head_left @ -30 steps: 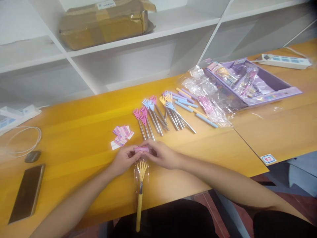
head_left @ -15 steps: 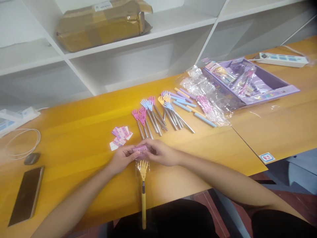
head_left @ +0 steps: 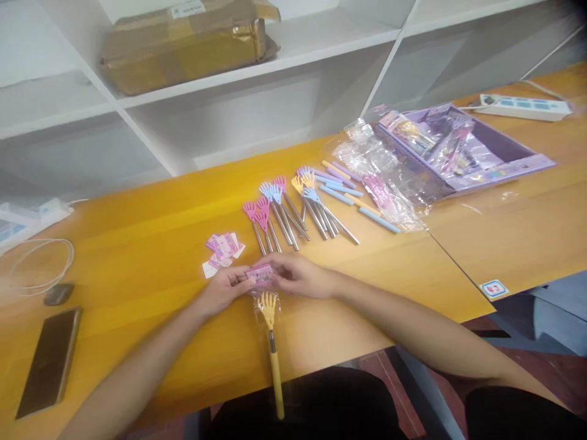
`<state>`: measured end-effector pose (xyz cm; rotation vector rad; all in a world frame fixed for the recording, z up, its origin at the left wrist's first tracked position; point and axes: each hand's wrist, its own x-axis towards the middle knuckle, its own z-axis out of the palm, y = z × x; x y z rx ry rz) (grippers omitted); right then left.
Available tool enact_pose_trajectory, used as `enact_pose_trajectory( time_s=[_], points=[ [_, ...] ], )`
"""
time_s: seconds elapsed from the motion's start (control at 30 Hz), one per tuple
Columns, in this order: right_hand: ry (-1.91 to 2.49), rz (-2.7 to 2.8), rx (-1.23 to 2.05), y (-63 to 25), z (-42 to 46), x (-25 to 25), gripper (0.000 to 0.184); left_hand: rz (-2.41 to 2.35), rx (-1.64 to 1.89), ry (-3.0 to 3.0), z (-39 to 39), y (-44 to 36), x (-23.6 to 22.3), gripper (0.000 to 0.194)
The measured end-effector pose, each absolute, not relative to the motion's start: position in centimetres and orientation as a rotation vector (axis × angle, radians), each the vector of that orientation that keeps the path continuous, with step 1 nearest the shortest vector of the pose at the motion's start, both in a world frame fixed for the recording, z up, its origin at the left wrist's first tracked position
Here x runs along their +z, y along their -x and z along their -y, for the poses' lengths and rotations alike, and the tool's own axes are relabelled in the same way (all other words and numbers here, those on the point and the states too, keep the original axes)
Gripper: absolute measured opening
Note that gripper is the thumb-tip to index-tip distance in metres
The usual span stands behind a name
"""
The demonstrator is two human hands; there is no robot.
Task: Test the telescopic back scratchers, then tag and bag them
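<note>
Inside the clear bag (head_left: 284,342), a yellow hand-shaped scratcher (head_left: 274,351).

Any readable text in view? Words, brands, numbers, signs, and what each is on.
No text is legible.
Pink card above the yellow hand-shaped stick: printed, too small.
Loose cards: too small.
Cardboard box label: blurred.
Purple box front edge: blurred.
Table-edge sticker: red mark, unclear.
</note>
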<state>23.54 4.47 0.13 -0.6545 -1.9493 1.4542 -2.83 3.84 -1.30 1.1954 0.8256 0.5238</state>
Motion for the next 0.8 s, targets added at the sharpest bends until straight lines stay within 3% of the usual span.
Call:
enact_pose_trajectory(
  time_s=[0.27,0.47,0.53,0.63,0.8],
  points=[
    [0.717,2.03,1.313,-23.7,-4.3,0.5,0.032,-0.756,0.5,-1.082,-4.2,3.1,-1.4,0.041],
    [1.083,2.05,0.732,-24.2,-3.7,1.5,0.021,-0.789,0.622,-0.908,-4.1,2.3,-0.9,0.052],
    [1.089,2.126,0.62,-24.6,-3.9,2.0,0.035,-0.797,0.658,-0.862,-4.1,2.2,-0.8,0.048],
    [0.978,2.333,0.763,-24.5,-3.7,2.5,0.047,-0.821,0.745,-0.818,-4.1,2.2,-0.8,0.042],
    [0.915,2.374,1.171,-22.0,-1.4,2.5,0.041,-0.891,1.045,-0.766,-4.4,2.5,-1.1,0.04]
  ],
)
